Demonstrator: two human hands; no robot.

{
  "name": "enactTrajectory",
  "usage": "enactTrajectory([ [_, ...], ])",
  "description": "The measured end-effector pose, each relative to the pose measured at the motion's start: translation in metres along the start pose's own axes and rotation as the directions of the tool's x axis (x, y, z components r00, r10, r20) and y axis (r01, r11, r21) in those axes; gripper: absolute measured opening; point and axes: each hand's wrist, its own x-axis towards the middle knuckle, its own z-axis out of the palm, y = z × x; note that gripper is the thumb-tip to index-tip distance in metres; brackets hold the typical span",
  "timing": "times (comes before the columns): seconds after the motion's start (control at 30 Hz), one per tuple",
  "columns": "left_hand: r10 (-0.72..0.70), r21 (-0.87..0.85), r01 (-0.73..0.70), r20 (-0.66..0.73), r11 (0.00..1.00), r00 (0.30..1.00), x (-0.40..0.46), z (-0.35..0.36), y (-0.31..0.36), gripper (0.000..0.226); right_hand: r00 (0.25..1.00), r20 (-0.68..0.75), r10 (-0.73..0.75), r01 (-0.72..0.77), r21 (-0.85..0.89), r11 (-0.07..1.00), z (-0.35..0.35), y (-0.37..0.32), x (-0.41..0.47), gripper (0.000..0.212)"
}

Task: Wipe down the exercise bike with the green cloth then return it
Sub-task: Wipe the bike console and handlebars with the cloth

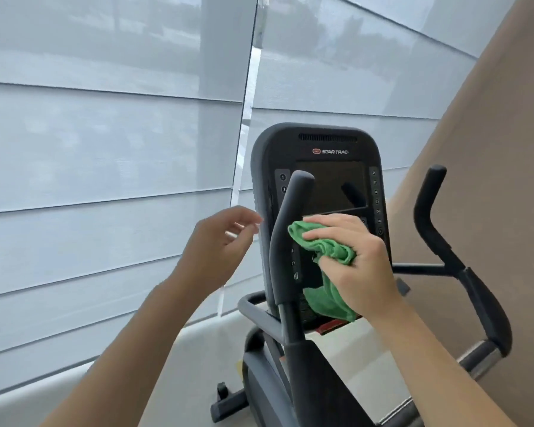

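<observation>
The exercise bike's black console (321,155) stands upright in front of me, with a dark screen and rows of buttons. My right hand (352,257) grips the green cloth (324,245) and presses it against the lower half of the console face; part of the cloth hangs down below my palm. The left handlebar (285,241) rises in front of the console, just left of the cloth. My left hand (219,241) hovers beside the console's left edge with loosely curled fingers, holding nothing.
The right handlebar (435,223) curves up at the right, near a tan wall (490,149). Grey window blinds (105,149) fill the left and back. The bike's base and foot (228,405) stand on a pale floor.
</observation>
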Motion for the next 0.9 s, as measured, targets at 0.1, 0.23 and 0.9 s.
enactTrajectory([
  [0.1,0.231,0.222,-0.237,0.051,0.946,0.972,0.026,0.0,0.021,0.027,0.968,-0.191,0.163,-0.136,0.148,0.98,-0.004,0.003,0.027,0.043],
  [0.23,0.35,0.441,-0.427,0.249,0.789,0.903,0.056,0.005,0.043,0.052,0.89,-0.173,0.422,-0.291,0.496,0.818,0.014,0.011,0.06,0.053],
  [0.9,0.332,0.653,-0.724,0.648,0.221,0.686,0.113,0.018,0.067,0.084,0.871,0.244,0.427,-0.416,-0.1,0.904,0.052,0.017,0.001,0.058],
])
